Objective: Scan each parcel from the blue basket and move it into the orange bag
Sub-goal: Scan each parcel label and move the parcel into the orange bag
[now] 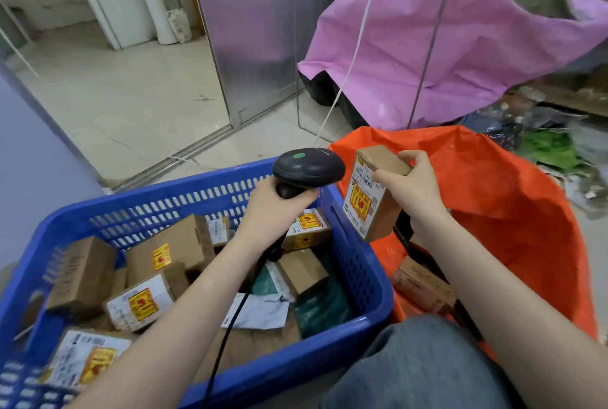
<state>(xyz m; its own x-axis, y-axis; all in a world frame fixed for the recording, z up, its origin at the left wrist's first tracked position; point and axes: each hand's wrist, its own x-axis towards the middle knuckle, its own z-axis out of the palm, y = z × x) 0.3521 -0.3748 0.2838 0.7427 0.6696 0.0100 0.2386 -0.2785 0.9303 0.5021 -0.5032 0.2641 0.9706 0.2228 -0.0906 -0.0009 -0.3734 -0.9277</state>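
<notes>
A: Left grip status?

B: Left hand [279, 207] wrapped around handle of black barcode scanner [307, 168]. Scanner head raised above far rim of blue basket [204, 191], facing 3 o'clock toward held parcel. Black cable [227, 336] trailing down toward 6 o'clock across basket contents.

A: Right grip status?

B: Right hand [411, 188] clasping small brown cardboard parcel [375, 194] at upper end, thumb on label side, fingers over top. Parcel held in air, tilted, white shipping label and yellow-red sticker turned toward scanner. Parcel just beside scanner head, not touching.

A: Location of parcel relative to containers?

B: Over near-left edge of orange bag [513, 198], at 3 o'clock from basket's far right corner.

A: Basket contents?

B: Several brown boxes [82, 273] with yellow-red stickers, plus grey and green mailers, piled loosely.

A: Bag contents?

B: At least one brown box [424, 287] visible inside, at 6 o'clock from held parcel.

A: Surroundings?

B: Pink bag [444, 46] hanging at 12 o'clock beyond orange bag. Tiled floor [131, 105] at 11 o'clock.
</notes>
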